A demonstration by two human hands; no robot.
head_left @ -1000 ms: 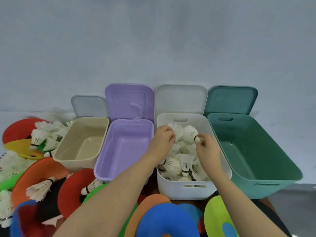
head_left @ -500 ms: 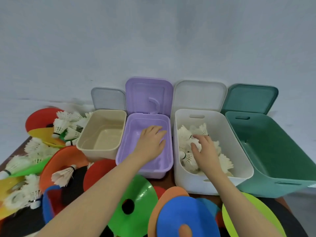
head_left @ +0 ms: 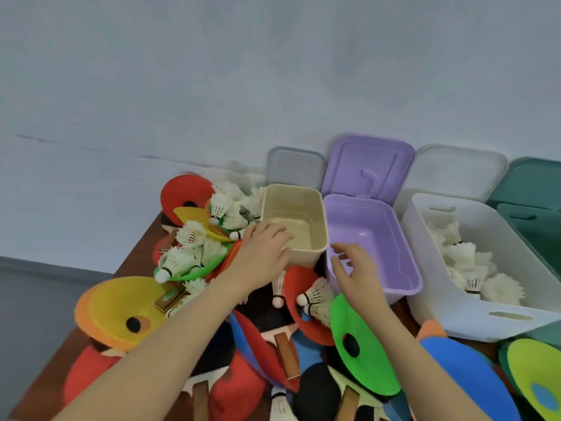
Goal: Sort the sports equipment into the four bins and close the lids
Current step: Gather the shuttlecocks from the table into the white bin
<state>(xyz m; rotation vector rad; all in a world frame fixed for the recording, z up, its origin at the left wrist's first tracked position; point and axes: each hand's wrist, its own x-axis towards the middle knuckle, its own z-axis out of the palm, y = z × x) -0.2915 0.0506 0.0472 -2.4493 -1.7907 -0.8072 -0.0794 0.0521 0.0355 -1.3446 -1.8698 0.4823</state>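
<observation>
Hands shifted left, left grip (head_left: pixel 263 253) open, empty

1. The green bin (head_left: pixel 537 220) is cut by the right edge; only its left rim and part of its lid show.
2. The left hand (head_left: pixel 261 256) covers the beige bin's (head_left: pixel 296 202) near-left corner; whether its fingers touch the rim cannot be told.
3. The paddles (head_left: pixel 287 355) lie half buried under discs, with handles running off the bottom edge.
4. The yellow-green disc (head_left: pixel 537 372) is clipped at the lower right corner.
5. The desk (head_left: pixel 139 253) is mostly hidden under the pile.
</observation>
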